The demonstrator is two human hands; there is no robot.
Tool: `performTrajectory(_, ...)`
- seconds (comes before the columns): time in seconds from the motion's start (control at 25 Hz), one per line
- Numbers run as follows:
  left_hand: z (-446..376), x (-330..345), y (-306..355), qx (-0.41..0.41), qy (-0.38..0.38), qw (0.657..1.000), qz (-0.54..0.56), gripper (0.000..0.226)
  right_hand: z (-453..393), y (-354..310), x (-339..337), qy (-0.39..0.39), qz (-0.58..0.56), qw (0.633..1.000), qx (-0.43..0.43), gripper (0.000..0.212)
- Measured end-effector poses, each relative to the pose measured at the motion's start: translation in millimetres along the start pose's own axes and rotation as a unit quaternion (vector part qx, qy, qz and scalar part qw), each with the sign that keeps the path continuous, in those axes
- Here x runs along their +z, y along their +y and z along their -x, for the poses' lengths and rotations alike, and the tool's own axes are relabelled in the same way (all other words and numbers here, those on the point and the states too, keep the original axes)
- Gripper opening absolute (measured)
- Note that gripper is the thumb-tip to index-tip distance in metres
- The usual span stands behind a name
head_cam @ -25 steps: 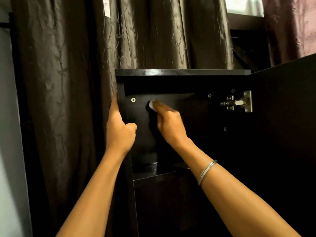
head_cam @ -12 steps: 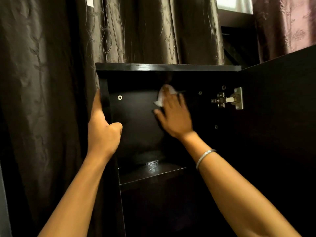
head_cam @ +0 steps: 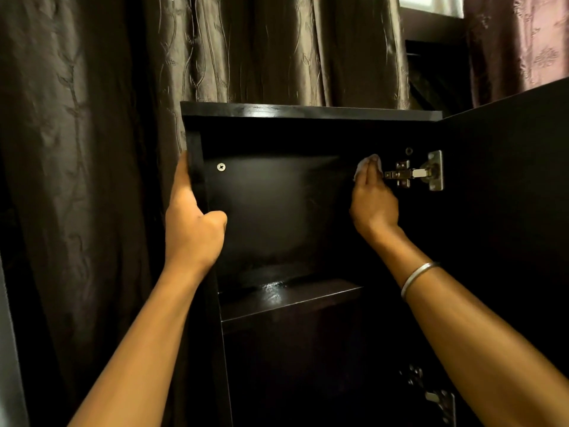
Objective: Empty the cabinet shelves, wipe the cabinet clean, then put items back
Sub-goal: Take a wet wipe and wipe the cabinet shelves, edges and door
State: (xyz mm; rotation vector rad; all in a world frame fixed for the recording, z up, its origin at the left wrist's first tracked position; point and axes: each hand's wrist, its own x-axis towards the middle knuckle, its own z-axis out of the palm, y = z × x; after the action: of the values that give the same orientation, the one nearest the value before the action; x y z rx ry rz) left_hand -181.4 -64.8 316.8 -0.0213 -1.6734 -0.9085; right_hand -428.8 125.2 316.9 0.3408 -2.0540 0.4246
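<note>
You are wiping the emptied cabinet [head_cam: 277, 211]: your left hand [head_cam: 192, 229] is gripping its left front edge while your right hand [head_cam: 374, 201] is pressing a white cloth [head_cam: 366, 164] into the top right back corner beside the hinge [head_cam: 412, 173], so next probably comes the right wall.

Dark brown curtain [head_cam: 92, 180], vine-patterned, hanging in folds across the left and upper middle. Second curtain [head_cam: 520, 47], plum with a small floral motif, upper right. Bright window strip [head_cam: 431, 3] between them at the top edge. Pale wall [head_cam: 7, 365] at lower left. Silver bangle [head_cam: 419, 279] on the right forearm.
</note>
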Motion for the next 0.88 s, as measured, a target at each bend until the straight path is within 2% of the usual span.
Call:
performTrajectory(0.12, -1, 1, -1, -0.002, 0.001, 1.000, -0.008, 0.103, 30, 1, -7, -0.066, 0.099, 0.993, 0.022, 0.049)
performTrajectory(0.24, 1, 2, 2, -0.001, 0.010, 1.000, -0.014, 0.101, 55, 8, -25, -0.134, 0.176, 0.973, -0.070, 0.028)
performTrajectory(0.32, 2, 3, 1, 0.007, 0.024, 0.999, -0.023, 0.098, 61, 12, -33, -0.133, 0.224, 0.956, -0.131, 0.030)
performTrajectory(0.4, 4, 2, 0, 0.015, 0.043, 0.998, -0.035, 0.094, 51, 22, -27, -0.090, 0.298, 0.935, -0.168, 0.032)
performTrajectory(0.52, 5, 1, 0, 0.026, 0.044, 0.998, -0.039, 0.092, 39, 32, -32, -0.098, 0.332, 0.919, -0.190, 0.045)
performTrajectory(0.6, 6, -1, 2, 0.035, 0.037, 0.998, -0.035, 0.091, 45, 34, -30, -0.142, 0.394, 0.888, -0.189, 0.053)
performTrajectory(0.68, 6, -2, 2, 0.043, 0.035, 0.998, -0.027, 0.091, 58, 31, -33, -0.234, 0.389, 0.871, -0.187, 0.047)
performTrajectory(0.8, 3, -1, -4, 0.041, 0.021, 0.999, -0.017, 0.092, 68, 20, -57, -0.408, 0.264, 0.862, -0.142, 0.035)
performTrajectory(0.88, 3, -1, -9, 0.040, 0.008, 0.999, -0.012, 0.093, 70, 16, -73, -0.444, 0.184, 0.871, -0.102, 0.034)
